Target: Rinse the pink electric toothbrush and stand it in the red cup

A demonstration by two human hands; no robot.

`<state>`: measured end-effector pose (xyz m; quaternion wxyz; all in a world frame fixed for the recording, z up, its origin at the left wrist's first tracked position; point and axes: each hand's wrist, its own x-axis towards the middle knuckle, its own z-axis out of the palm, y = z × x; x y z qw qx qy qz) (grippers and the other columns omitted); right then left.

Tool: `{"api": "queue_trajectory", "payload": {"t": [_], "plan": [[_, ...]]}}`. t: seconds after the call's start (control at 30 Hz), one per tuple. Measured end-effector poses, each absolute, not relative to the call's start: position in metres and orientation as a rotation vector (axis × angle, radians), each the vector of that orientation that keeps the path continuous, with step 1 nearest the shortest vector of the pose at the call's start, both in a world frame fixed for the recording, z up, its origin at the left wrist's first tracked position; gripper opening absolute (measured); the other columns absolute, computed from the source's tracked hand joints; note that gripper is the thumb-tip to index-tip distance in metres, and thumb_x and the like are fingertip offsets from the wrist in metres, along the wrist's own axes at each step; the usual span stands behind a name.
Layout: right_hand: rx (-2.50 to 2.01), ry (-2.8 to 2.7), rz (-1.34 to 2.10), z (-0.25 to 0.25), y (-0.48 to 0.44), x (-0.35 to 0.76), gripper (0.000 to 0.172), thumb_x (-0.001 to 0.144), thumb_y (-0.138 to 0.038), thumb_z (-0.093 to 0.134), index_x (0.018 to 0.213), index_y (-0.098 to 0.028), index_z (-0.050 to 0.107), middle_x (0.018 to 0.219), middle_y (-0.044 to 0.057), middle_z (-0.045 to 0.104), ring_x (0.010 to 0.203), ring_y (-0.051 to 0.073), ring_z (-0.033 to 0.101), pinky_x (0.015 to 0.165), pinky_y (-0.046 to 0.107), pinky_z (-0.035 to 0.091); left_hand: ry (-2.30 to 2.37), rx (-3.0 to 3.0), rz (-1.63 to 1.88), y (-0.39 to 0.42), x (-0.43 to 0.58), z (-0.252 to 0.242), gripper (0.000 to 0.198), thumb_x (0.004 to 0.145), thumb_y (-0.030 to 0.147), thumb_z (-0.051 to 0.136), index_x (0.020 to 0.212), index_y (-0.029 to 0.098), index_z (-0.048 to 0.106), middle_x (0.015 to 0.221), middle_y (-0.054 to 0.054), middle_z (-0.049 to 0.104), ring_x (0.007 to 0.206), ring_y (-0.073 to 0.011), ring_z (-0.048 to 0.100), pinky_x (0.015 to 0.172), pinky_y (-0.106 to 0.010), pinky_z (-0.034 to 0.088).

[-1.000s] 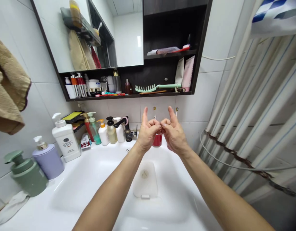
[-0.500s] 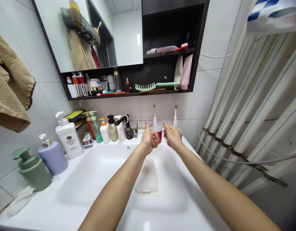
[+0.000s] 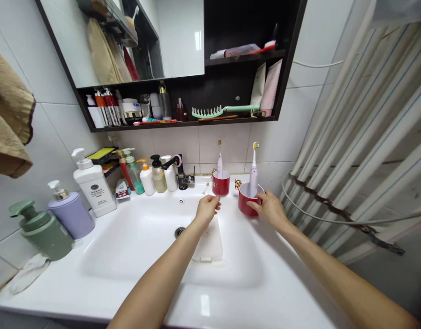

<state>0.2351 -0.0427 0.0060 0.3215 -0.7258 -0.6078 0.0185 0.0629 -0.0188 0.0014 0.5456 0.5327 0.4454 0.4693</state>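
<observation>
Two red cups stand at the back of the white sink [image 3: 104, 292]. The left red cup [image 3: 221, 183] holds a pink electric toothbrush handle [image 3: 219, 165]. My left hand [image 3: 207, 208] is just below it, fingers loosely bent, fingertips at its base, holding nothing. The right red cup [image 3: 245, 203] holds a pink-and-white electric toothbrush [image 3: 253, 170] standing upright. My right hand [image 3: 270, 208] is against this cup, thumb on its front and fingers round its right side.
A black faucet [image 3: 179, 172] and several pump bottles [image 3: 147, 177] line the back wall; larger dispensers [image 3: 91, 184] stand at left. A white pad [image 3: 208, 240] lies in the basin. A dark shelf [image 3: 183, 124] with a green comb [image 3: 215, 111] hangs above. A striped curtain [image 3: 368, 137] hangs on the right.
Both hands, held together with thumbs up in front of the cups, have dropped and parted. The left went to the left cup's base, the right onto the right cup. The camera tilted down.
</observation>
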Motion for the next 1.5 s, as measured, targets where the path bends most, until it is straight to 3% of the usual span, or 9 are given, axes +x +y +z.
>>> {"api": "queue_trajectory", "payload": {"t": [0.2,0.47,0.67,0.8,1.0,1.13,1.23,1.4,1.5], "plan": [[-1.774,-1.863,0.183,-0.014,-0.073,0.188,0.013,0.061,-0.030,0.049,0.066,-0.019,0.055,0.094,0.006,0.045,0.088,0.019,0.044,0.071,0.026,0.034,0.950,1.624,1.269,-0.012,0.078,-0.004,0.042,0.055,0.026,0.057,0.093,0.016,0.046,0.092,-0.007,0.053,0.082,-0.0135,0.048,0.070,-0.025,0.036],[-1.690,-1.981,0.306,-0.042,-0.067,0.142,0.013,0.062,-0.025,0.047,0.071,-0.019,0.055,0.101,0.006,0.044,0.082,0.017,0.048,0.065,0.026,0.036,1.181,1.559,1.274,0.004,0.046,-0.033,0.016,0.061,0.018,0.045,0.074,0.013,0.052,0.062,0.000,0.053,0.057,-0.0092,0.047,0.056,-0.021,0.037],[-1.687,-1.979,0.335,-0.051,-0.054,0.131,0.010,0.062,-0.024,0.047,0.068,-0.019,0.053,0.102,0.005,0.042,0.080,0.017,0.048,0.064,0.026,0.036,1.064,1.143,1.706,0.007,0.008,-0.018,0.022,0.061,0.024,0.045,0.080,0.015,0.049,0.074,0.000,0.053,0.067,-0.0088,0.047,0.060,-0.019,0.036],[-1.704,-1.965,0.366,-0.055,-0.049,0.129,0.012,0.064,-0.025,0.044,0.064,-0.018,0.053,0.100,0.007,0.043,0.082,0.018,0.048,0.063,0.027,0.037,0.962,0.982,1.779,0.007,-0.012,-0.007,0.023,0.059,0.025,0.048,0.079,0.015,0.049,0.075,0.001,0.051,0.067,-0.0080,0.046,0.059,-0.018,0.036],[-1.604,-1.820,0.462,-0.038,-0.057,0.139,0.025,0.067,-0.028,0.040,0.089,-0.019,0.049,0.110,0.008,0.039,0.103,0.021,0.035,0.075,0.032,0.034,0.849,0.851,1.564,-0.008,-0.004,-0.009,0.020,0.054,0.027,0.054,0.070,0.014,0.050,0.057,0.005,0.044,0.051,-0.0044,0.040,0.052,-0.018,0.036],[-1.273,-1.629,0.967,-0.024,-0.072,0.135,0.034,0.069,-0.032,0.038,0.101,-0.019,0.037,0.085,0.005,0.052,0.072,0.013,0.050,0.060,0.025,0.040,0.776,0.784,1.408,-0.021,0.016,-0.015,0.021,0.051,0.027,0.058,0.064,0.013,0.049,0.052,0.005,0.042,0.047,-0.0043,0.040,0.047,-0.018,0.036],[-1.188,-1.531,1.221,-0.025,-0.080,0.128,0.027,0.069,-0.032,0.039,0.092,-0.016,0.040,0.059,-0.003,0.046,0.045,0.006,0.043,0.045,0.020,0.036,0.742,0.746,1.351,-0.023,0.022,-0.020,0.019,0.053,0.026,0.057,0.062,0.012,0.049,0.051,0.004,0.044,0.046,-0.0043,0.042,0.047,-0.017,0.036],[-1.170,-1.477,1.565,-0.039,-0.083,0.130,0.022,0.071,-0.035,0.034,0.080,-0.016,0.040,0.064,-0.003,0.044,0.043,0.005,0.042,0.042,0.020,0.036,0.773,0.624,1.374,-0.013,0.015,-0.024,0.010,0.062,0.019,0.051,0.068,0.011,0.050,0.058,-0.002,0.053,0.054,-0.0082,0.052,0.056,-0.020,0.040],[-1.266,-1.547,1.466,-0.044,-0.082,0.134,0.023,0.070,-0.035,0.035,0.085,-0.018,0.040,0.064,-0.002,0.044,0.044,0.006,0.043,0.041,0.019,0.036,0.821,0.580,1.387,-0.007,0.014,-0.027,0.004,0.064,0.014,0.048,0.065,0.011,0.048,0.056,-0.002,0.054,0.052,-0.0093,0.054,0.059,-0.021,0.041]]}}
